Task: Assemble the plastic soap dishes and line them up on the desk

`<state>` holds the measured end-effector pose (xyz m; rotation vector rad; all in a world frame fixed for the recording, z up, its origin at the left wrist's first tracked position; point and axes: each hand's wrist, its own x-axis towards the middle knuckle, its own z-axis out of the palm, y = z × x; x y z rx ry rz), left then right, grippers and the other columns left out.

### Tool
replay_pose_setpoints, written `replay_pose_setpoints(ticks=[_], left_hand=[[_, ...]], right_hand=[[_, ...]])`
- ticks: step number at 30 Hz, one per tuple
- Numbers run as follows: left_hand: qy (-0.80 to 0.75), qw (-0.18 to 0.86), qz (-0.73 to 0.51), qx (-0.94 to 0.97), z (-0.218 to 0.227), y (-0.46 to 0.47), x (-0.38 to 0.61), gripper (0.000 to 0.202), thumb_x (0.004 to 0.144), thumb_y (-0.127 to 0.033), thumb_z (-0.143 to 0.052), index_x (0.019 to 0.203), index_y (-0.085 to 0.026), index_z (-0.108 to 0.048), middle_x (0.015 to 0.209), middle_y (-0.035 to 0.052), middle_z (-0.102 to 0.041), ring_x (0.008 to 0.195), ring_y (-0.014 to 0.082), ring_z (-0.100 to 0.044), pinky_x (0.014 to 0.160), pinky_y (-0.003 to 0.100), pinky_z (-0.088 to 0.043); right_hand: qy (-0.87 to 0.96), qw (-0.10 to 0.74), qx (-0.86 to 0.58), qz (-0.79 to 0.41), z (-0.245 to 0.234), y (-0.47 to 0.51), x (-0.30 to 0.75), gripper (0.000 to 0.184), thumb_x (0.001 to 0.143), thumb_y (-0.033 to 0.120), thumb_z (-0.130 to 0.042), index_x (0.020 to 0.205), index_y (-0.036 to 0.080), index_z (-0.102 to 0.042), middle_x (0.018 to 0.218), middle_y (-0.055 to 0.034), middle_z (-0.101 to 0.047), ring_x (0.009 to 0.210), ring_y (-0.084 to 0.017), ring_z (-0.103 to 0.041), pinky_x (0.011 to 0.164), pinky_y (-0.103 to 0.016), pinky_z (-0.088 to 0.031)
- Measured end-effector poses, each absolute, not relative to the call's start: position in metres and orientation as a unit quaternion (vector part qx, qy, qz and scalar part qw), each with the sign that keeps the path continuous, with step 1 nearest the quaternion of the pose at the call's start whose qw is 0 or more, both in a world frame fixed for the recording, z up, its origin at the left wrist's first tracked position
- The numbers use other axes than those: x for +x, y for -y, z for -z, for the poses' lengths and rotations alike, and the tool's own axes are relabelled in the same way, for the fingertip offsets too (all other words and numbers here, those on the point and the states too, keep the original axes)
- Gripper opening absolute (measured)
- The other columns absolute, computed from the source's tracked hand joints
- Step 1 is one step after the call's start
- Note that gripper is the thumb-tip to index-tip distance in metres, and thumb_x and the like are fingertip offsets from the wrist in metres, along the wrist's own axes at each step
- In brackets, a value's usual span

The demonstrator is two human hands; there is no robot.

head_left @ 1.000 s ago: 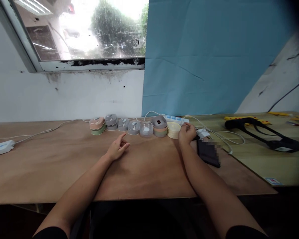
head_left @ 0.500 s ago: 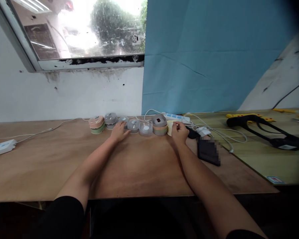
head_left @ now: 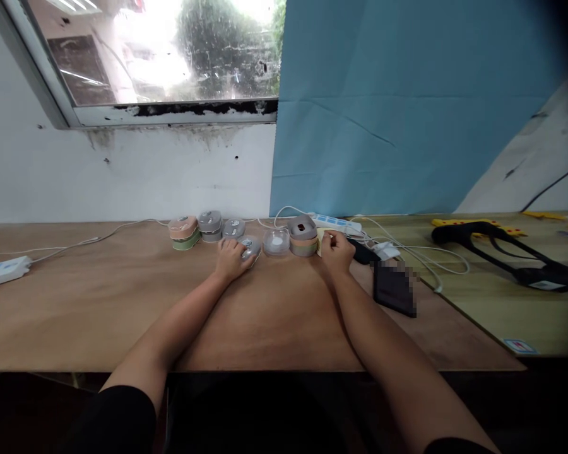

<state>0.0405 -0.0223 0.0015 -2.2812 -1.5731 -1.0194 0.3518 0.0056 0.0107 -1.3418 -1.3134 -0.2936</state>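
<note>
With the clear container [head_left: 276, 243] as the landmark, the person's left hand [head_left: 231, 257] lies just to its left, curled narrowly around a grey lidded container [head_left: 250, 246], fingers over the near left part of the lid and the thumb along the front. That container sits on the brown tabletop [head_left: 265, 321], near the clear container but apparently apart from it. The right hand [head_left: 337, 251] is to the clear container's right, beyond a grey-topped stack [head_left: 303, 246], its fingers drawn close together in front of a pale yellow container [head_left: 321, 236]; the hand hides most of that piece, so one cannot tell whether the fingers hold it or only rest near it. Left of the clear container, past the held piece, stand another grey container [head_left: 233, 229], a grey pair [head_left: 211, 226] and a pink-and-green pair [head_left: 184, 232]. The grey lidded container looks like thin moulded plastic, so it is probably light, fairly stiff and a little slippery on its glossy lid; it would likely slide readily and might crack if dropped. The surest hold would be low on its opposite side walls, thumb and fingers facing each other, rather than on the lid, which could come loose if lifted alone
</note>
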Motion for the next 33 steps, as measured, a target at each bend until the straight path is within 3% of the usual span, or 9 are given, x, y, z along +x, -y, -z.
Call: replay_pose_setpoints(ticks=[5, 13, 20, 26, 30, 33], left_hand=[[0.570, 0.038, 0.361, -0.737, 0.004, 0.042, 0.018, 0.071, 0.065, -0.066, -0.070, 0.119, -0.021, -0.058, 0.123, 0.0154, -0.056, 0.118, 0.0346, -0.048, 0.104, 0.050, -0.028], [0.624, -0.126, 0.375, -0.673, 0.003, 0.040, -0.003, 0.075, 0.058, -0.061, -0.077, 0.116, -0.019, -0.053, 0.116, 0.0154, -0.063, 0.106, 0.0328, -0.059, 0.087, 0.042, -0.045], [0.495, -0.350, 0.364, -0.707, 0.002, 0.034, -0.030, 0.088, 0.059, -0.041, -0.082, 0.135, -0.015, -0.046, 0.142, 0.0162, -0.046, 0.127, 0.0325, -0.048, 0.107, 0.045, -0.038], [0.406, -0.478, 0.297, -0.720, -0.006, 0.037, -0.041, 0.095, 0.057, -0.031, -0.084, 0.141, -0.017, -0.041, 0.148, 0.0152, -0.040, 0.135, 0.0317, -0.039, 0.113, 0.044, -0.032], [0.380, -0.496, 0.251, -0.739, -0.011, 0.042, -0.036, 0.095, 0.058, -0.029, -0.084, 0.143, -0.021, -0.040, 0.150, 0.0132, -0.036, 0.137, 0.0310, -0.036, 0.114, 0.044, -0.030], [0.385, -0.484, 0.234, -0.750, -0.010, 0.044, -0.033, 0.101, 0.058, -0.031, -0.085, 0.146, -0.022, -0.036, 0.153, 0.0124, -0.033, 0.139, 0.0309, -0.033, 0.115, 0.044, -0.028]], right_hand=[[0.628, 0.555, -0.528, 0.138, -0.016, 0.003, 0.334, 0.032, 0.086, 0.038, -0.045, 0.093, 0.018, -0.069, 0.080, -0.0073, -0.071, 0.074, -0.020, -0.064, 0.074, -0.030, -0.046], [0.767, 0.494, -0.383, 0.146, -0.014, 0.023, 0.286, 0.024, 0.086, 0.030, -0.049, 0.090, 0.021, -0.071, 0.078, -0.0037, -0.072, 0.070, -0.017, -0.065, 0.069, -0.028, -0.048], [0.847, 0.440, -0.271, 0.125, -0.006, 0.036, 0.257, 0.020, 0.089, 0.031, -0.052, 0.095, 0.021, -0.069, 0.073, -0.0035, -0.069, 0.067, -0.016, -0.063, 0.065, -0.026, -0.048], [0.886, 0.377, -0.256, 0.087, -0.014, 0.041, 0.253, 0.053, 0.080, 0.056, -0.062, 0.118, 0.019, -0.062, 0.105, -0.0114, -0.068, 0.096, -0.024, -0.063, 0.085, -0.036, -0.051], [0.923, 0.277, -0.266, 0.034, -0.022, 0.047, 0.252, 0.076, 0.069, 0.067, -0.066, 0.126, 0.018, -0.058, 0.120, -0.0132, -0.063, 0.101, -0.027, -0.063, 0.083, -0.036, -0.052], [0.926, 0.222, -0.307, 0.007, -0.022, 0.049, 0.252, 0.080, 0.069, 0.069, -0.065, 0.131, 0.021, -0.055, 0.126, -0.0118, -0.061, 0.102, -0.028, -0.064, 0.083, -0.037, -0.052]])
